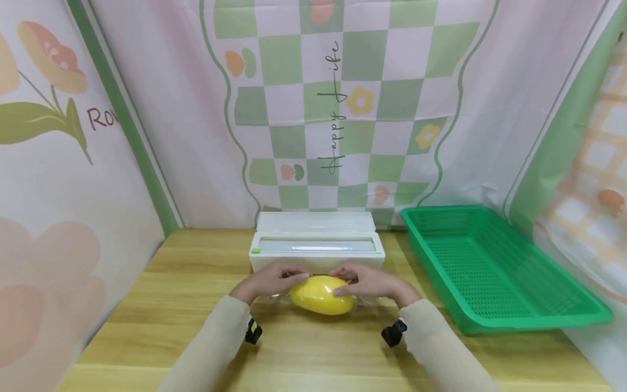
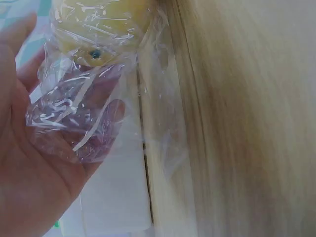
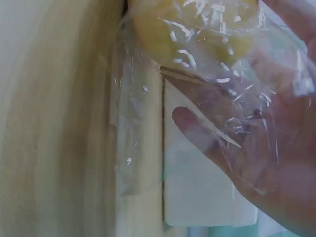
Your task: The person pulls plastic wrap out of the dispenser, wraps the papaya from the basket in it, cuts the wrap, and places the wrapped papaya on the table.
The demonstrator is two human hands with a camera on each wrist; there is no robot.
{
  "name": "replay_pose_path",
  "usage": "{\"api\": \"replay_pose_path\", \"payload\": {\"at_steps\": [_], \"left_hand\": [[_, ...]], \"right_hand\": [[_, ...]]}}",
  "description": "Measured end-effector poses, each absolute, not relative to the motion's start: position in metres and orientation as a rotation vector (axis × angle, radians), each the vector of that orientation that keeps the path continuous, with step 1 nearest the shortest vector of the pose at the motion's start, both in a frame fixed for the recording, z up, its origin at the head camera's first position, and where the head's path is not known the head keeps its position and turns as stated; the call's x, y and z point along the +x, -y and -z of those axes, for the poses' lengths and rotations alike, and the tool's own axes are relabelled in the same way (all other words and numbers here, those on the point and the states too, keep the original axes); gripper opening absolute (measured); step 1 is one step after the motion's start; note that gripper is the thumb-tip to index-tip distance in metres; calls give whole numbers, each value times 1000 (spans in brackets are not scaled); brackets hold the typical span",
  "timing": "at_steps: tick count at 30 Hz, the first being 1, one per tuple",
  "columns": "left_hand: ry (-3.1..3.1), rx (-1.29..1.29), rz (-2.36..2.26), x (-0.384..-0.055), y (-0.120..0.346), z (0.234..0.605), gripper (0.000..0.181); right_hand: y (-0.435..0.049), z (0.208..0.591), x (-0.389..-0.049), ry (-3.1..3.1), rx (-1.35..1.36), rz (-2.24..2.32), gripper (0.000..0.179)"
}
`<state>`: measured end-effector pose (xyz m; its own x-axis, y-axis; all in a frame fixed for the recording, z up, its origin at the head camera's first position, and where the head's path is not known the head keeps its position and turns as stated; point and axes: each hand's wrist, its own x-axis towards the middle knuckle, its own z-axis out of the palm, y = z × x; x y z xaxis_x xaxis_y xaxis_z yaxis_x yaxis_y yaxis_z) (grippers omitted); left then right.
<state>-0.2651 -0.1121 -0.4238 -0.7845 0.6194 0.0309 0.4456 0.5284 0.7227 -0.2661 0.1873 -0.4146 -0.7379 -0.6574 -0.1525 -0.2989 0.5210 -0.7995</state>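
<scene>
A glossy yellow oval fruit (image 1: 320, 298), mango-like in shape, lies on the wooden table in clear plastic film (image 2: 74, 123). At its left end is my left hand (image 1: 276, 279), fingertips touching the upper side. From the right, my right hand (image 1: 371, 283) lays its fingers on the top and its thumb on the near face. Loose film spreads past both ends of the fruit and, in the wrist views, lies across the left palm (image 2: 44, 173) and the right thumb (image 3: 195, 126). A dark spot (image 2: 95, 54) marks the fruit's left end. Its underside is hidden.
Just behind the hands stands a white film dispenser box (image 1: 318, 263) with its lid (image 1: 315, 221) raised and a roll inside. A green slotted basket (image 1: 438, 272) sits at the right. Patterned cloth (image 1: 362, 60) hangs behind the wooden table (image 1: 318, 359).
</scene>
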Motion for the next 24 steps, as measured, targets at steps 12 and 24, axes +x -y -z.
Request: {"api": "replay_pose_path", "payload": {"at_steps": [12, 24], "left_hand": [[-2634, 1027, -1014, -253, 108, 413, 36], [-2593, 1276, -1023, -233, 97, 407, 24]], "right_hand": [[-187, 418, -259, -2229, -737, 1044, 57], [-189, 416, -246, -2233, -661, 1064, 64]]}}
